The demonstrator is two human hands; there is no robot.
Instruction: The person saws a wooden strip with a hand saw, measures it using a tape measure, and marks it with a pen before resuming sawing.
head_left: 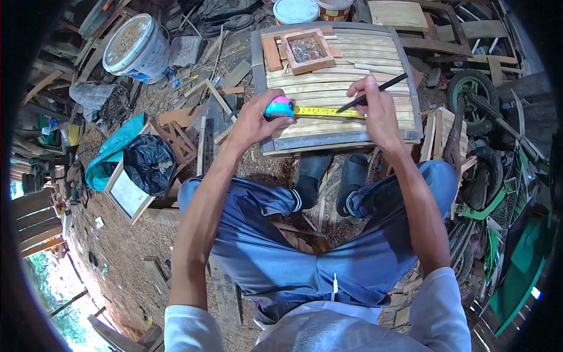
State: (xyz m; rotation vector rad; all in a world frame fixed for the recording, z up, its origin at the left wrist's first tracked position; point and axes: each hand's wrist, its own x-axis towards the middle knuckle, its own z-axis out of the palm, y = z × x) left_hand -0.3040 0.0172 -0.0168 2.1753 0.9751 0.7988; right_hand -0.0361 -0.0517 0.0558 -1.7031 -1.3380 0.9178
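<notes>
My left hand [258, 119] is wrapped round the case of a tape measure [280, 108], blue and pink, at the left side of a low wooden table [334, 142]. Its yellow blade [319, 111] runs out to the right across the slatted top, along a thin strip of wood [328, 118]. My right hand [377, 111] grips a black pencil or pen [392, 83], its tip down at the blade's edge. The blade's far end lies beneath or beside my right hand, so its tip is hidden.
A wooden box [306, 51] of small bits sits at the table's back. A white bucket [136, 50] stands left, near a black bag [149, 164] in a frame. Scrap wood litters the ground, and a small wheel [474, 101] is at right.
</notes>
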